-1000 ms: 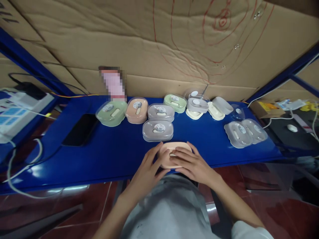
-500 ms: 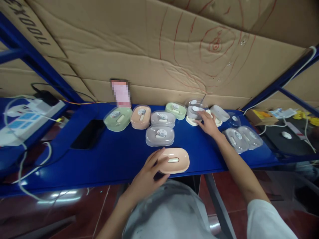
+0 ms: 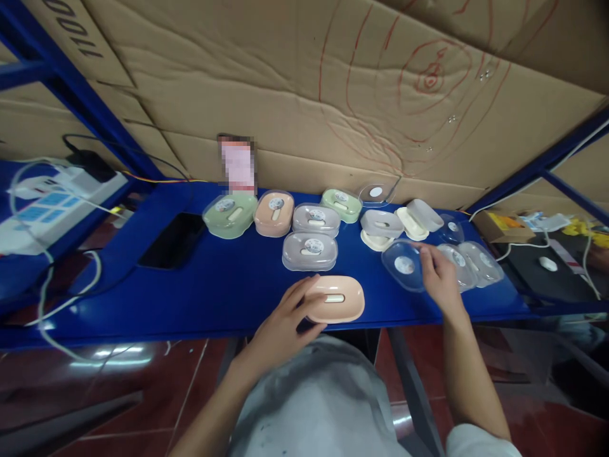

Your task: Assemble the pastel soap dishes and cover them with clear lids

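A peach oval box [image 3: 345, 298] with a cream slot piece on top sits near the table's front edge. Around its left end are the fingers of my left hand [image 3: 290, 312], gripping it. My right hand [image 3: 440, 273] pinches the right edge of a clear plastic lid [image 3: 397, 260] bearing a round sticker. The lid is held tilted, right of the peach box. Behind it, a grey box [image 3: 382, 223] rests on a cream piece [image 3: 377, 240]. Two grey boxes [image 3: 464, 263] with clear lids stand beside my right hand, partly hidden by it.
Lidded boxes stand along the back: green [image 3: 228, 216], peach [image 3: 273, 216], grey [image 3: 316, 219] and another green [image 3: 341, 204]. Another lidded grey one [image 3: 310, 252] is in front. A black phone [image 3: 172, 241] and power strip [image 3: 76, 197] lie left. One clear lid [image 3: 380, 193] leans on the cardboard [image 3: 266, 95].
My right hand has moved from the grey box at the back towards the front right, bringing a clear lid with it. My left hand stays on the peach box.
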{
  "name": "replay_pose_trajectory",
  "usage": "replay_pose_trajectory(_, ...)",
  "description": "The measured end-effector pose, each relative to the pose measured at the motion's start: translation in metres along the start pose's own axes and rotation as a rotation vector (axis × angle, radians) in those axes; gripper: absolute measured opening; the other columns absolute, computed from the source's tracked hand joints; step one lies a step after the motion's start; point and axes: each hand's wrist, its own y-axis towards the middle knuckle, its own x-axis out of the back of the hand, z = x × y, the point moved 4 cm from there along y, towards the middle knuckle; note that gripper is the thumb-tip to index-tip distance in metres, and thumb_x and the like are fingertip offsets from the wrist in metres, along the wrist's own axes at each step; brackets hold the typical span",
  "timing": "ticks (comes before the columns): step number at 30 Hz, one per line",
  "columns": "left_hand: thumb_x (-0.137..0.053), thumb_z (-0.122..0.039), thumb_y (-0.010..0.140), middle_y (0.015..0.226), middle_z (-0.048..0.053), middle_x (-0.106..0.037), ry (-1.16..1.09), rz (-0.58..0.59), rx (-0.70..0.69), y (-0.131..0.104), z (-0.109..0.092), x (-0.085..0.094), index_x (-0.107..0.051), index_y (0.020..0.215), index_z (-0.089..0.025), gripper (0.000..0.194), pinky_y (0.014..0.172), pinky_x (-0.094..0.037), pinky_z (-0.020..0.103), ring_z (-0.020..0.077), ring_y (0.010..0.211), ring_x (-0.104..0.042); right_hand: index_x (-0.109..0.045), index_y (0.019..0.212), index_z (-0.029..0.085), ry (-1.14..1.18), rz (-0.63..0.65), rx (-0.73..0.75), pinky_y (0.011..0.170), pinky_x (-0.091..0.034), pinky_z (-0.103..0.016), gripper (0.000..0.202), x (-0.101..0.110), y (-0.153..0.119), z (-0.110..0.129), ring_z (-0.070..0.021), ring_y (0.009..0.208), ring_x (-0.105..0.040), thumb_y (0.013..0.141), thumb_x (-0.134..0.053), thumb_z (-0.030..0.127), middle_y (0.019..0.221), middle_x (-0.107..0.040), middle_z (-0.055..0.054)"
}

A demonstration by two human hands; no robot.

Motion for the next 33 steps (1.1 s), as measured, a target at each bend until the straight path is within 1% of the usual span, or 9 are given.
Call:
replay_pose_trajectory(2, -0.069, -0.026, 0.101, 0.169, 0.007, -0.041, -0.002, 0.0, 0.005, 0.0, 0.0, 0.0, -0.056, 0.143, -0.029, 0.044, 0.126, -0.044, 0.054, 0.0294, 0.156, -0.04, -0.074, 0.124, 0.022, -0.001, 0.091, -0.018, 0.098, -0.057, -0.047, 0.045, -0.006, -0.004, -0.007, -0.0288, 0.111, -0.072, 0.11, -0.045, 0.052, 0.118, -0.077, -0.012)
replay_pose_trajectory(6, -0.069, -0.025, 0.101, 0.17, 0.007, -0.041, -0.008, 0.02, 0.02, 0.0, -0.001, 0.001, -0.056, 0.144, -0.031, 0.045, 0.126, -0.045, 0.054, 0.0294, 0.156, -0.041, -0.064, 0.143, 0.022, -0.089, 0.056, 0.008, 0.116, -0.044, -0.058, 0.053, -0.013, -0.013, -0.01, -0.0333, 0.137, -0.059, 0.109, -0.042, 0.057, 0.144, -0.066, -0.016)
replay_pose_trajectory(9, -0.067, -0.025, 0.102, 0.17, 0.006, -0.039, -0.021, 0.02, 0.048, 0.0, -0.001, 0.003, -0.056, 0.145, -0.033, 0.045, 0.127, -0.043, 0.054, 0.0298, 0.157, -0.04, -0.055, 0.154, 0.031, -0.278, 0.283, 0.06, 0.121, -0.033, -0.068, 0.061, -0.019, -0.034, -0.007, -0.0381, 0.149, -0.049, 0.104, -0.049, 0.067, 0.159, -0.055, -0.013)
replay_pose_trajectory(11, -0.067, -0.025, 0.101, 0.172, 0.005, -0.035, -0.047, 0.031, 0.093, 0.0, 0.0, 0.004, -0.053, 0.148, -0.035, 0.05, 0.128, -0.042, 0.053, 0.0295, 0.157, -0.04, -0.048, 0.159, 0.035, -0.355, 0.399, 0.055, 0.12, -0.034, -0.07, 0.07, -0.019, -0.05, -0.006, -0.041, 0.153, -0.043, 0.101, -0.054, 0.072, 0.167, -0.046, -0.011)
replay_pose_trajectory(14, -0.069, -0.025, 0.1, 0.174, 0.004, -0.031, -0.1, 0.063, 0.158, 0.001, 0.002, 0.006, -0.044, 0.156, -0.039, 0.063, 0.129, -0.042, 0.049, 0.0284, 0.158, -0.04, -0.037, 0.166, 0.032, -0.333, 0.409, 0.048, 0.117, -0.044, -0.063, 0.075, -0.021, -0.067, 0.001, -0.0391, 0.156, -0.041, 0.103, -0.052, 0.068, 0.173, -0.036, -0.013)
replay_pose_trajectory(19, -0.071, -0.027, 0.097, 0.172, 0.006, -0.036, -0.137, 0.062, 0.201, 0.003, 0.006, 0.004, -0.029, 0.164, -0.038, 0.08, 0.13, -0.038, 0.049, 0.0284, 0.159, -0.038, -0.042, 0.163, 0.031, -0.267, 0.418, 0.279, 0.121, -0.039, -0.062, 0.068, -0.039, -0.072, 0.029, -0.0368, 0.155, -0.042, 0.104, -0.058, 0.061, 0.167, -0.047, -0.012)
replay_pose_trajectory(25, -0.075, -0.031, 0.095, 0.169, 0.01, -0.041, -0.153, 0.027, 0.196, 0.001, 0.01, 0.0, -0.025, 0.166, -0.036, 0.087, 0.128, -0.04, 0.052, 0.0316, 0.156, -0.042, -0.049, 0.159, 0.032, 0.008, 0.357, 0.408, 0.117, -0.046, -0.054, 0.065, -0.037, -0.052, 0.07, -0.0331, 0.148, -0.052, 0.102, -0.064, 0.059, 0.16, -0.055, -0.012)
replay_pose_trajectory(29, -0.075, -0.037, 0.096, 0.168, 0.012, -0.043, -0.167, 0.017, 0.185, 0.001, 0.012, 0.0, -0.026, 0.166, -0.036, 0.085, 0.125, -0.043, 0.054, 0.0327, 0.154, -0.046, -0.051, 0.158, 0.029, -0.013, 0.502, 0.607, 0.122, -0.041, -0.056, 0.066, -0.066, -0.056, 0.118, -0.0329, 0.153, -0.047, 0.102, -0.061, 0.063, 0.163, -0.053, -0.011)
replay_pose_trajectory(33, -0.074, -0.037, 0.097, 0.167, 0.012, -0.044, -0.176, 0.028, 0.165, 0.001, 0.012, 0.003, -0.028, 0.165, -0.035, 0.083, 0.125, -0.044, 0.054, 0.0324, 0.154, -0.046, -0.049, 0.161, 0.027, -0.118, 0.505, 0.699, 0.126, -0.035, -0.062, 0.066, -0.091, -0.069, 0.144, -0.035, 0.156, -0.042, 0.104, -0.058, 0.061, 0.165, -0.05, -0.01)
